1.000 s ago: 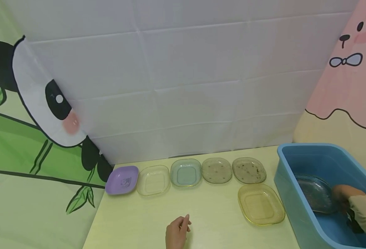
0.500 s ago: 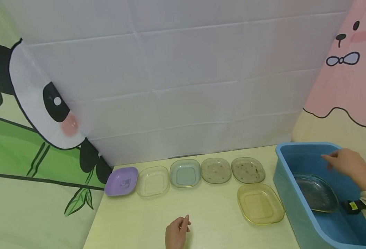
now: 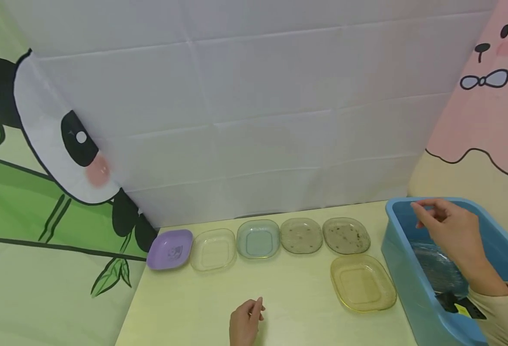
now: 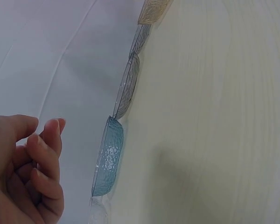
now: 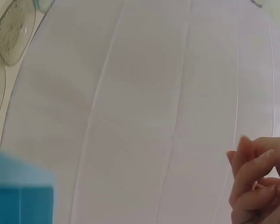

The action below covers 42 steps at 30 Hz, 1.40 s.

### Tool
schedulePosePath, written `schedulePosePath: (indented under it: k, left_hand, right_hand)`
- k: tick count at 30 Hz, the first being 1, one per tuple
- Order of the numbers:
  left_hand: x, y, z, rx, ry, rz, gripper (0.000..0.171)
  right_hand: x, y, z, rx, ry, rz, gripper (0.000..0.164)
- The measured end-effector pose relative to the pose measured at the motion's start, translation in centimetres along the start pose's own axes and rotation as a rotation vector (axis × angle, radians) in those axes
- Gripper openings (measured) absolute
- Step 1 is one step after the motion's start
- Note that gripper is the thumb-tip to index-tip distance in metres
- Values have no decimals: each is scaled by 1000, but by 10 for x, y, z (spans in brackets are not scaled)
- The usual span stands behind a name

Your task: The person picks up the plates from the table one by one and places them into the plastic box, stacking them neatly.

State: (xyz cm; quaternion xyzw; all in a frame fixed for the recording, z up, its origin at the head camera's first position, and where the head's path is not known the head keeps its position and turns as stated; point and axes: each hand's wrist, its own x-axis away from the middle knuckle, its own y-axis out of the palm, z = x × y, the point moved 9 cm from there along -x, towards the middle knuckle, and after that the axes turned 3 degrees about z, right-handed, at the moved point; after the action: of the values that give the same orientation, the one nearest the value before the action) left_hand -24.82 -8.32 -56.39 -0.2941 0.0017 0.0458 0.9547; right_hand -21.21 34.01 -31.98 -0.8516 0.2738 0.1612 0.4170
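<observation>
The blue tub point(image 3: 402, 269) holds a clear glass dish point(image 3: 439, 270), partly hidden by the right hand point(image 3: 454, 233), which hangs above the tub with loosely bent fingers and nothing in them. On the table point(image 3: 180, 312), a yellow dish point(image 3: 363, 283) sits just beside the tub wall, in front of a row of purple point(image 3: 169, 250), clear, blue-green and two greyish dishes by the white cloth point(image 3: 258, 120). The left hand point(image 3: 245, 322), well apart from the right, hangs empty and loosely curled in front of this row.
</observation>
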Motion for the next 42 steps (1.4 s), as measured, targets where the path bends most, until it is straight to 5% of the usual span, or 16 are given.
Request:
schedulePosePath:
  k: [5,10,17,26,31,42]
  left_hand:
    - [-1,-1,-1,-3,-12,-2,28]
    - [-1,0,-2,0,-35,-7,25]
    - [-2,4,1,-18,-6,-2,24]
    - [-3,9,1,2,-21,-18,23]
    - [-2,12,2,9,-23,-32,25]
    - [-2,16,10,30,5,-42,26]
  right_hand:
    - [15,8,-39,-93,-166,141,9]
    - [33,24,-61,-131,-277,196,9]
    - [54,56,-59,-189,-264,199,12]
    - [77,80,-40,-262,-255,329,12]
    - [86,96,-12,-235,-176,338,10]
    - [109,133,53,-55,145,187,5]
